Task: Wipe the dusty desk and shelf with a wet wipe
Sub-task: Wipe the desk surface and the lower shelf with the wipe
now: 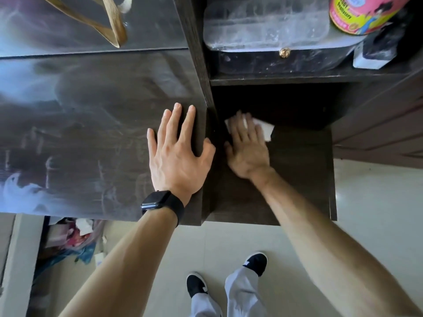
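Note:
The dark wooden desk (87,124) fills the left, its top streaked with pale dust smears. My left hand (177,154) lies flat on the desk's right edge, fingers spread, holding nothing. To the right and lower down sits a dark shelf board (297,179). My right hand (247,149) presses flat on a white wet wipe (266,131) at the shelf's back left, near the upright divider. The wipe sticks out beyond my fingertips and to the right.
Above the lower shelf, another shelf holds a dusty clear plastic box (270,24), a pink and yellow bottle (361,12) and a drawer knob (284,52). Tan bag straps (109,21) lie at the desk's back. A bin with rubbish (73,239) stands under the desk.

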Motion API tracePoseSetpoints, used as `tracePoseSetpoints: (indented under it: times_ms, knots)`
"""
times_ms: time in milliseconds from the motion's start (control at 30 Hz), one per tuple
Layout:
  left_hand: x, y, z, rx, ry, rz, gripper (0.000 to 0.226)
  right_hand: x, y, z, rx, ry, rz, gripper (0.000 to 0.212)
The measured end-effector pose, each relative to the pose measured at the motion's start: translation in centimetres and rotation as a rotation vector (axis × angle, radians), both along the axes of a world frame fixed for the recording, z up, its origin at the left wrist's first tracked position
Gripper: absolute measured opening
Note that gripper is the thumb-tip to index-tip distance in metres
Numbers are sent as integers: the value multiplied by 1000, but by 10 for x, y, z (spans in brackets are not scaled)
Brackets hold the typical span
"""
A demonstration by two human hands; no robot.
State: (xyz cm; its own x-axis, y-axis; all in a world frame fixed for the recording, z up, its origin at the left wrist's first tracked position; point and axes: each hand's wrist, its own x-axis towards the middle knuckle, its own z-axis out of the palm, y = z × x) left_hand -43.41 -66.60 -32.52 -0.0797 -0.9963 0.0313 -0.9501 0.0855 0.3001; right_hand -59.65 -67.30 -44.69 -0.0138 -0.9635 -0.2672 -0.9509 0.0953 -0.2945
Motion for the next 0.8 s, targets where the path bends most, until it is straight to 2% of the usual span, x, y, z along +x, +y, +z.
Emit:
tracePoseSetpoints:
  times_ms: [133, 233, 333, 400, 467, 533, 667, 733, 800]
  knots:
    - [0, 0, 3, 5, -4, -3, 67, 38, 133, 8, 1, -95, 154, 63]
    - [0, 1, 4, 9, -1, -4, 67, 27, 192, 15, 23, -100, 259, 60]
    - [0, 1, 5, 10, -7, -2, 67, -10, 172, 11, 26, -5, 168, 57]
    - [0, 1, 5, 14, -9, -1, 67, -31, 131, 5, 28, 57, 8, 59]
    - [0, 1, 5, 19, -7, 2, 67, -39, 88, 3, 53, 24, -177, 59]
    - [0, 1, 4, 17, -12, 1, 67, -22, 65, 3, 48, -45, -239, 59]
    - [1, 2, 4, 10, -7, -4, 67, 43, 127, 6, -23, -86, 119, 58]
    - [1, 2, 5, 15, -15, -8, 67, 43, 168, 9, -47, -168, 224, 52]
    - [1, 2, 5, 23, -12, -17, 66, 19, 185, 11, -40, -158, 261, 52]
